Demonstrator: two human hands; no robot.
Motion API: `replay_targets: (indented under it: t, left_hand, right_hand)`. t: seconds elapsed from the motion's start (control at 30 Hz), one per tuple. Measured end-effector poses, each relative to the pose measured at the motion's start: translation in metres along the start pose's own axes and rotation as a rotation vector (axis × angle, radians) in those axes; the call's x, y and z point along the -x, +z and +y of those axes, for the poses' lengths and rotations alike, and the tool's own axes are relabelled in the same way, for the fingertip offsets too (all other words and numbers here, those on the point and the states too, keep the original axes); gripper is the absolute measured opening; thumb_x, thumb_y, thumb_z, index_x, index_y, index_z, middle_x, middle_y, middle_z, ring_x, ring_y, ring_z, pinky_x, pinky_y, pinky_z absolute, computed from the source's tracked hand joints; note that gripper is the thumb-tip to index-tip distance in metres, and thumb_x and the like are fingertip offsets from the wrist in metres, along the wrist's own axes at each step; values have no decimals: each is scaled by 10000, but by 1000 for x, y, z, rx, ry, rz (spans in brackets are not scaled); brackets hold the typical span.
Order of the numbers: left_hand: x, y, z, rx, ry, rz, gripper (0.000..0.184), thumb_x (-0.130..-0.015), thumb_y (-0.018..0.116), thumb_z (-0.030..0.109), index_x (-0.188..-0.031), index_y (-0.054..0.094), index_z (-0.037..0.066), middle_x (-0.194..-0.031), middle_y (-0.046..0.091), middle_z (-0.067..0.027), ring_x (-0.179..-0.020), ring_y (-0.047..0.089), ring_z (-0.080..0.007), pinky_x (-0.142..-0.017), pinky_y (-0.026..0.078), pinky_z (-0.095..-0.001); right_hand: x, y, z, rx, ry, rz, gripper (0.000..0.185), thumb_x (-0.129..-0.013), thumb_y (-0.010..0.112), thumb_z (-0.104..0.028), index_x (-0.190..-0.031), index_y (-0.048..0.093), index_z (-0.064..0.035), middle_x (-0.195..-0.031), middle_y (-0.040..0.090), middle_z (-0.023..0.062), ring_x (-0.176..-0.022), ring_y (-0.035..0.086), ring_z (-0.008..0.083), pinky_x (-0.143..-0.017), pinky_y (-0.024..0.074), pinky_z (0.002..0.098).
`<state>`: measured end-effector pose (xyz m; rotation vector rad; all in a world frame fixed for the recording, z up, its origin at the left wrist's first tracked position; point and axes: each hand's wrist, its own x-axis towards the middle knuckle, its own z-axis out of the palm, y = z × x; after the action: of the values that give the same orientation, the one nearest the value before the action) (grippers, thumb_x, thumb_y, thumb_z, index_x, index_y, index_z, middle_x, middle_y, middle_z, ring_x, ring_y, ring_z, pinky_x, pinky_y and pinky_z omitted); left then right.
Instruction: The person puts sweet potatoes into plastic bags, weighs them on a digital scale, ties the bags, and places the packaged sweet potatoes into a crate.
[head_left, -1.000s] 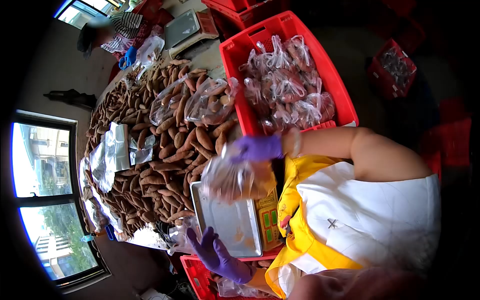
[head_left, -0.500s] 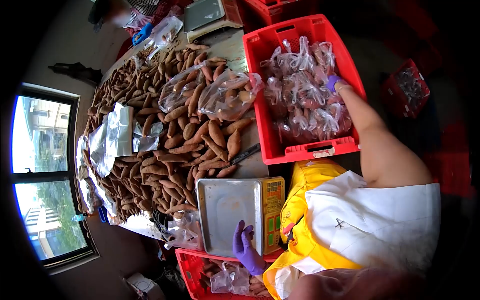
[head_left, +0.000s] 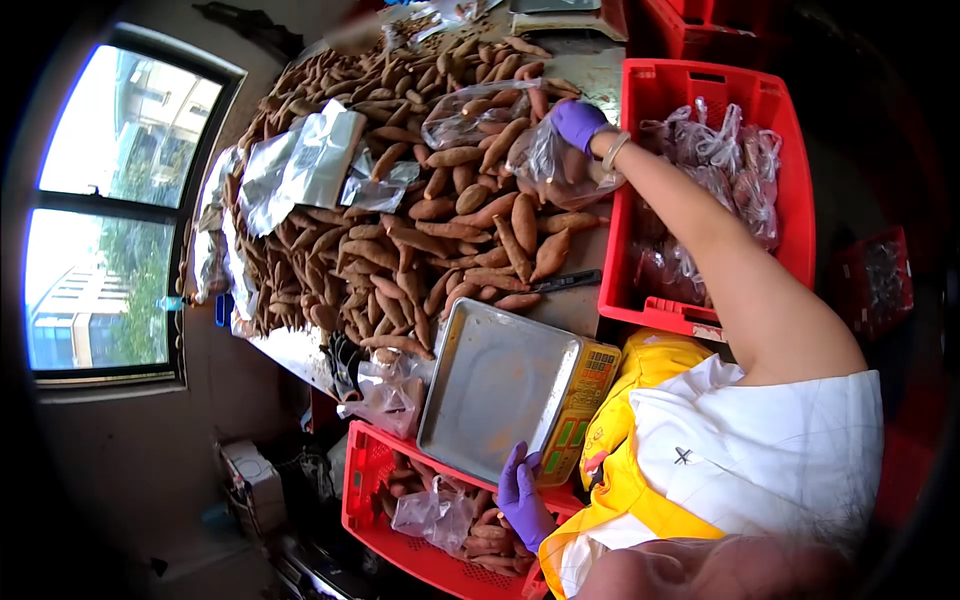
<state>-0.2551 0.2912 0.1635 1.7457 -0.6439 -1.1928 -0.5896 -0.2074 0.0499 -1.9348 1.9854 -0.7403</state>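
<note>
My right hand (head_left: 580, 124), in a purple glove, has its fingers closed on the top of a clear plastic bag of sweet potatoes (head_left: 560, 172) at the edge of the heap. Another clear bag with sweet potatoes (head_left: 465, 118) lies beside it. My left hand (head_left: 524, 498), gloved in purple too, hovers by the near corner of the weighing scale (head_left: 500, 385) with its fingers apart and holds nothing. Bare metal shows across the scale's tray. Loose sweet potatoes (head_left: 400, 250) cover much of the table.
A red crate (head_left: 797, 190) of tied bags stands beyond my right arm. Below the scale, another red crate (head_left: 362, 490) contains sweet potatoes and a plastic bag. A dark knife-like tool (head_left: 568, 281) and silvery plastic sheets (head_left: 320, 160) lie on the table.
My right hand has moved from the crate of tied bags to the bag of sweet potatoes on the table. My left hand stays by the scale. The view has shifted.
</note>
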Motion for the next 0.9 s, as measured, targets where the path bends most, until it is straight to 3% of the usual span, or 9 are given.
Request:
replay_targets:
  t: [0.1, 0.23, 0.3, 0.33, 0.43, 0.5, 0.63, 0.8, 0.9]
  left_hand:
    - [14, -16, -28, 130, -38, 107, 302, -984, 476, 69, -1252, 555, -46, -1235, 610, -125, -1010, 635, -174, -894, 511, -300]
    - [8, -8, -18, 126, -22, 97, 317, -970, 503, 56, -1263, 545, -55, -1215, 616, -124, -1014, 634, -179, -892, 499, -284]
    - [-2, 13, 8, 65, 56, 26, 365, -948, 536, 42, -1307, 527, -25, -1204, 615, -115, -1014, 620, -167, -874, 484, -259]
    - [-11, 20, 12, 76, 85, -8, 431, -924, 575, 57, -1345, 501, 7, -1202, 611, -122, -1027, 609, -176, -890, 474, -275]
    - [-33, 44, 42, -217, 365, -73, 653, -886, 641, 141, -1469, 353, 75, -1301, 540, -157, -1127, 540, -208, -905, 443, -318]
    - [-47, 58, 62, -224, 491, -17, 799, -866, 668, 177, -1523, 219, 111, -1392, 452, -190, -1233, 469, -269, -977, 403, -368]
    - [-93, 45, 68, -16, 618, 168, 895, -890, 678, 362, -1539, 116, 109, -1477, 323, -240, -1342, 354, -289, -1074, 318, -385]
    - [-141, -3, 48, 31, 488, 386, 1049, -808, 781, 283, -1528, 60, 35, -1491, 299, -235, -1356, 333, -302, -1080, 313, -384]
    - [-166, -32, -14, -90, 302, 208, 452, -831, 743, 134, -1218, 579, -34, -1010, 661, -107, -893, 619, -166, -779, 499, -277]
  right_hand:
    - [-38, -32, -32, -394, -187, -151, 256, -883, 586, -257, -804, 707, -46, -749, 685, 81, -667, 632, 188, -632, 505, 320]
    - [16, -132, -132, -862, 154, -404, 211, -882, 619, -217, -917, 697, -25, -830, 680, 28, -745, 627, 128, -638, 529, 248]
    - [30, -146, -154, -1297, -149, -515, 240, -956, 532, -153, -1056, 680, 7, -857, 696, 29, -742, 605, 68, -699, 499, 161]
    - [41, -153, -163, -967, -584, -333, 254, -962, 527, -151, -1097, 660, 17, -882, 694, 31, -745, 614, 70, -718, 511, 165]
    - [71, -187, -199, -1334, -169, -984, 298, -964, 542, -178, -1147, 636, 38, -892, 693, 31, -816, 646, 89, -714, 531, 201]
    - [96, -200, -220, -1329, -261, -1132, 293, -968, 535, -192, -1127, 651, 25, -892, 696, 36, -824, 654, 106, -718, 534, 220]
    - [127, -177, -245, -1418, -505, -1069, 292, -969, 539, -226, -1106, 664, -1, -974, 705, 54, -830, 662, 124, -740, 539, 239]
    - [183, -126, -248, -1379, -51, -1363, 258, -946, 592, -231, -1007, 682, 3, -901, 700, 17, -771, 628, 34, -690, 508, 180]
    - [212, -77, -224, -1626, 61, -1537, 236, -947, 578, -193, -1031, 671, 7, -942, 699, 67, -838, 645, 106, -770, 515, 251]
